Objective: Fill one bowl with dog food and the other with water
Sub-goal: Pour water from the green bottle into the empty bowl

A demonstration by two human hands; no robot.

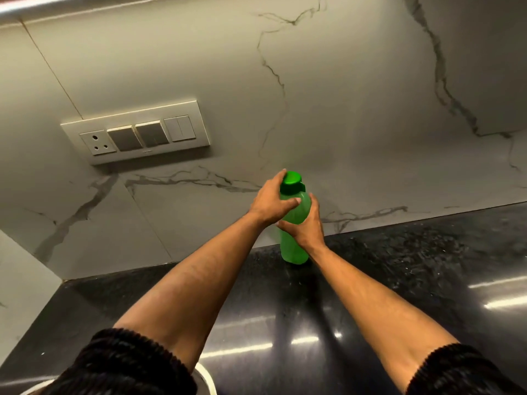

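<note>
At the far left, low on the marble wall, sits a cream switch plate with a three-pin socket and several rocker switches. Below it, at the bottom edge, the pale rim of a round thing peeks out beside a dark ribbed sleeve; too little shows to tell what it is.

Both bare forearms reach forward over the glossy black table toward its back edge. The left hand wraps the shoulder of a green bottle, its fingers curled up around the side of the darker green cap and its thumb across the front of the neck. Just right of it and lower, the right hand grips the bottle's middle, thumb in front and fingers behind.

The bottle stands upright, capped, its base on the table close against the wall. Further right, ceiling lights streak across the speckled stone.
</note>
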